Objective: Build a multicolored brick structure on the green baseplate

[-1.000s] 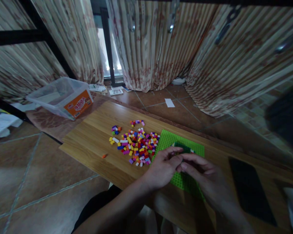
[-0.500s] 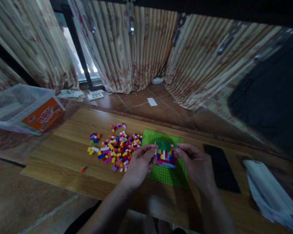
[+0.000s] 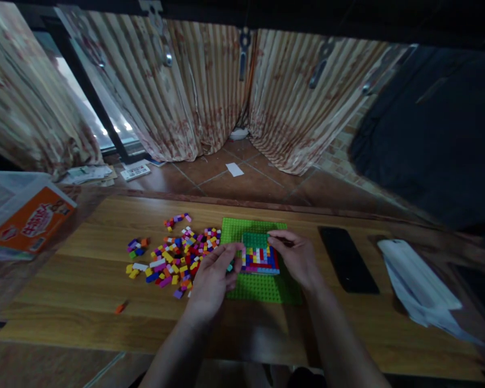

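A bright green studded baseplate (image 3: 262,288) lies on the wooden table (image 3: 84,280). On it stands a small block of stacked bricks (image 3: 260,257), dark green on top with red, blue, yellow and white rows below. My left hand (image 3: 212,277) touches the block's left edge with curled fingers, and something small and teal shows at its fingertips. My right hand (image 3: 295,256) grips the block's right side, thumb on its top corner. A heap of small loose coloured bricks (image 3: 173,256) lies just left of the baseplate.
A black phone (image 3: 347,258) lies right of the baseplate, with a white cloth or bag (image 3: 418,285) further right. A clear plastic box with an orange label (image 3: 24,221) stands at the far left. One orange brick (image 3: 120,308) lies alone. Curtains hang behind.
The view has swung to the right, so the table shifted left in frame. My hands came apart and now hold the brick block from both sides, which they covered a second ago.
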A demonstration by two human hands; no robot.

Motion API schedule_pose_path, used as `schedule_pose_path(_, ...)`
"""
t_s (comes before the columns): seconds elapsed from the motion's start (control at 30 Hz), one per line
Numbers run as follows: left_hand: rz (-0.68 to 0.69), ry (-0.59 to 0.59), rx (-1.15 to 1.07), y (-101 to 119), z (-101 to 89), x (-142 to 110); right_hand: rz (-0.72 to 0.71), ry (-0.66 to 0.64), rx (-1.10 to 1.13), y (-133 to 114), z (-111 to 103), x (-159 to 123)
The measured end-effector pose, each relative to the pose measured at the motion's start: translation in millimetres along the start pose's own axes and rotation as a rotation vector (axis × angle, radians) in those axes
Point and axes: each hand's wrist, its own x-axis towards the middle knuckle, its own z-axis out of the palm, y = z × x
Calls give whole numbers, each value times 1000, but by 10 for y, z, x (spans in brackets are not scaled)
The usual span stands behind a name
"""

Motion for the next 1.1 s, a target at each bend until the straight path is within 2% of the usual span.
schedule_pose_path(0.2,-41,-14,-44,-18,-12,16,85,-18,107,-11,21,9)
schedule_pose_path(0.47,-41,-20,-36,-29,-10,36,122,-27,122,-48,24,22)
schedule_pose_path(1.1,-38,-37,-24,-86,27,35,32,-121,44,34,-16,41)
